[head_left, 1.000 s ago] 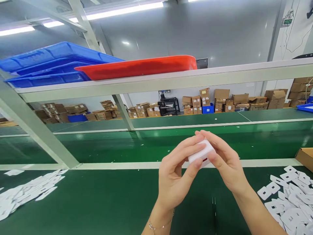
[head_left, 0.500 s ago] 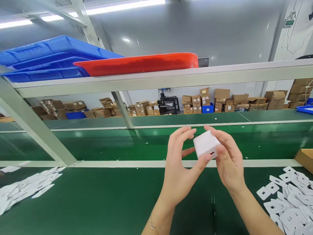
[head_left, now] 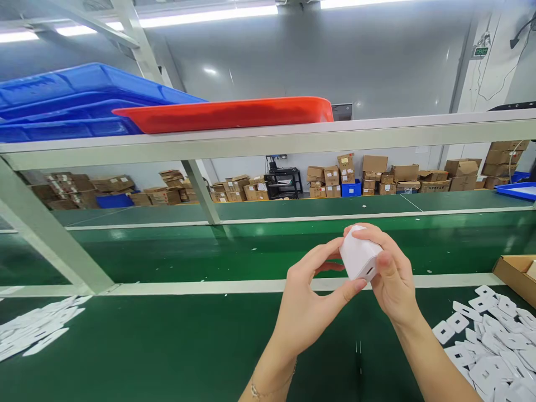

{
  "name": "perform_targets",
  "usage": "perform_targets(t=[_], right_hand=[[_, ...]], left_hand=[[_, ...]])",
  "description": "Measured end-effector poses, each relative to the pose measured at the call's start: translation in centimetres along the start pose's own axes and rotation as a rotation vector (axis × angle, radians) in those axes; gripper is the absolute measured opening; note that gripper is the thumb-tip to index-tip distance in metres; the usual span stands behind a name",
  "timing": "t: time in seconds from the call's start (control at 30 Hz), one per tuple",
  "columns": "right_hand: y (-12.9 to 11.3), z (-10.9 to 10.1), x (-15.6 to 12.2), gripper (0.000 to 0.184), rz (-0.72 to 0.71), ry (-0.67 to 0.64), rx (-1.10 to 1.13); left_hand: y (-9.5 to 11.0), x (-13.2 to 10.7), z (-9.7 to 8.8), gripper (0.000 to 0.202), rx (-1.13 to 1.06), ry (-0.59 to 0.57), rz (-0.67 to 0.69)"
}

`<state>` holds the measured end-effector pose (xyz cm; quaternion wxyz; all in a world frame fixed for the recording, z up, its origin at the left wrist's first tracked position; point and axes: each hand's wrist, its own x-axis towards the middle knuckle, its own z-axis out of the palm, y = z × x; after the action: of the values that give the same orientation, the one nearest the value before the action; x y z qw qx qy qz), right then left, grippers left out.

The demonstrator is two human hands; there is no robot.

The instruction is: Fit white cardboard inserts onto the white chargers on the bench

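Note:
A small white plastic charger housing (head_left: 359, 255), a boxy block with rounded edges and a narrow dark slot in its lower end, is held up over the green work surface (head_left: 167, 346). My right hand (head_left: 393, 273) grips it from the right, thumb on the near side and fingers over the top. From the left, my left hand (head_left: 312, 296) closes on it too, with its thumb at the lower edge and fingertips at the left side. The housing is tilted, and its far side is hidden.
Loose white plates with cut-outs (head_left: 489, 346) are heaped at right, beside a cardboard box (head_left: 515, 276). Flat white pieces (head_left: 37, 326) lie at left. Overhead, a shelf (head_left: 251, 142) carries a red tray (head_left: 234, 114) and blue trays (head_left: 84, 92). A slanted post (head_left: 50, 234) stands left.
The housing has turned and tipped between my hands, showing more of its slotted end below. My left fingers have moved in from apart to touch it. The view has shifted slightly.

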<state>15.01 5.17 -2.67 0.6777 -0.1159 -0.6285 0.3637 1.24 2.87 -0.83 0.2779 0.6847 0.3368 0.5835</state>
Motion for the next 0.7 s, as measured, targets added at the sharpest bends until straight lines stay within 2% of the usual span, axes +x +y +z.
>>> perform_targets(t=[0.07, 0.17, 0.4, 0.57, 0.7], right_hand=[[0.1, 0.0, 0.0, 0.025, -0.055, 0.039, -0.002], [0.2, -0.1, 0.0, 0.022, -0.055, 0.068, 0.014], [0.7, -0.4, 0.4, 0.023, -0.019, -0.003, 0.046], [1.2, -0.8, 0.7, 0.034, 0.086, -0.071, 0.104], [1.3, -1.5, 1.0, 0.03, 0.137, -0.107, 0.092]], left_hand=[[0.0, -0.1, 0.3, 0.042, -0.003, -0.022, -0.01], [0.1, 0.0, 0.8, 0.04, 0.002, -0.039, -0.014], [0.0, 0.3, 0.2, 0.036, 0.087, 0.002, 0.046], [-0.8, 0.5, -0.6, 0.043, 0.309, 0.126, 0.275], [-1.3, 0.5, -0.9, 0.045, 0.581, 0.243, 0.482]])
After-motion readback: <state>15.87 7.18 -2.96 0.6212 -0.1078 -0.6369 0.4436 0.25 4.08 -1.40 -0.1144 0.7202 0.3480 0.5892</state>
